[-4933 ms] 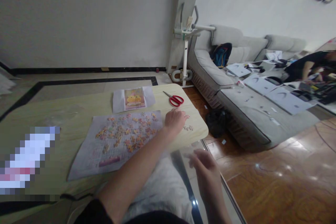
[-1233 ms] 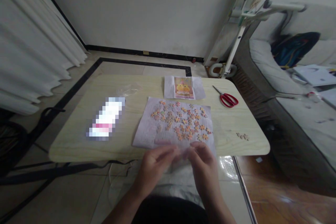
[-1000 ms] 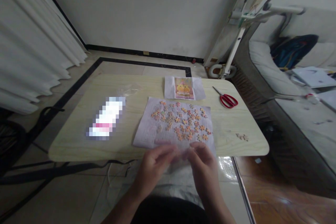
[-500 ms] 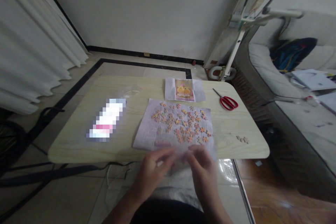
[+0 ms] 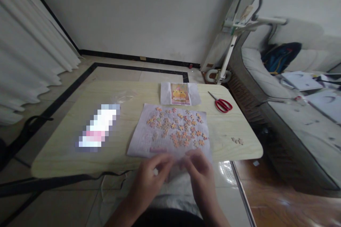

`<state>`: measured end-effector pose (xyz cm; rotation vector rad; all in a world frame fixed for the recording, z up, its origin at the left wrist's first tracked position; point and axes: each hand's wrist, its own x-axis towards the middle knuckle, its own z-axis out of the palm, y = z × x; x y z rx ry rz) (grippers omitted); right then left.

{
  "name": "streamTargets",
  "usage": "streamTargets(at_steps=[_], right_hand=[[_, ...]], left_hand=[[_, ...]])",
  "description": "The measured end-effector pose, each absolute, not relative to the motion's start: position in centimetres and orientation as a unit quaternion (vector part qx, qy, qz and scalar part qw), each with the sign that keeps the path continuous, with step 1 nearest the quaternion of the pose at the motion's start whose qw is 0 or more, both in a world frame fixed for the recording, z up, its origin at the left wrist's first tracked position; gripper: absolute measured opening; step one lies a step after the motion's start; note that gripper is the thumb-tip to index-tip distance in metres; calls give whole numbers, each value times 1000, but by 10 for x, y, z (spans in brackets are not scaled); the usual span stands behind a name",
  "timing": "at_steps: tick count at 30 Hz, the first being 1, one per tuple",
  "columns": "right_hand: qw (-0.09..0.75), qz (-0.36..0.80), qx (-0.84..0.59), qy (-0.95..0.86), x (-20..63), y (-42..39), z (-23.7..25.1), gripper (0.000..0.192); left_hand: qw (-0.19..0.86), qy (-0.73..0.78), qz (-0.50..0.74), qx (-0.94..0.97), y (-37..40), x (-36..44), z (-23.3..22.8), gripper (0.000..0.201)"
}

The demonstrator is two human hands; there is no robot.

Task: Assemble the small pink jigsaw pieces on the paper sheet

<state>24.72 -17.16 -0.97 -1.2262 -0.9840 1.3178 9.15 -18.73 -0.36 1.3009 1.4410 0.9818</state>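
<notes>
Here the left hand and the right hand meet at the near edge of the desk, fingertips drawn close together over the near border of the paper sheet. Each grip is narrow, the fingers curled inward, but whether they pinch a piece or the sheet's edge I cannot tell; the spot between them is blurred. The sheet lies flat in the middle of the desk, and the puzzle pieces are scattered loosely across its far and right parts, just beyond the hands. Beyond the sheet, touching or just past its far edge, lies a reference picture showing a yellow figure. To the right of that, red-handled scissors rest on the desk. A few stray pieces sit near the right edge, well apart from the sheet. A sofa stands to the right, with a dark bag on it.
</notes>
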Motion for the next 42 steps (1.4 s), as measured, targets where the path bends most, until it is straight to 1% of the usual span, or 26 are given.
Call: streamTargets(at_steps=[6,13,16,19,23,28,35,42], right_hand=[[514,570,-498,-403,250,-175,-12,19],[522,578,-489,-393,250,-178,-10,18],[523,574,-493,-393,255,-175,-12,17],[526,563,-499,-397,261,-172,-14,16],[529,527,-515,-422,268,-169,-16,15],[518,509,-527,-441,276,-166,-18,15],[516,500,-548,-428,278,-164,-17,20],[510,489,-537,-461,280,-163,-28,20]], left_hand=[[445,597,382,548,-191,91,-8,25],[429,605,397,540,-189,82,-10,24],[381,638,413,526,-182,69,-6,24],[303,670,427,526,-172,55,-4,25],[208,665,447,561,-161,41,-6,23],[152,703,405,565,-153,28,-20,28],[44,650,342,678,-146,21,-36,23],[-11,663,296,687,-144,10,-38,27]])
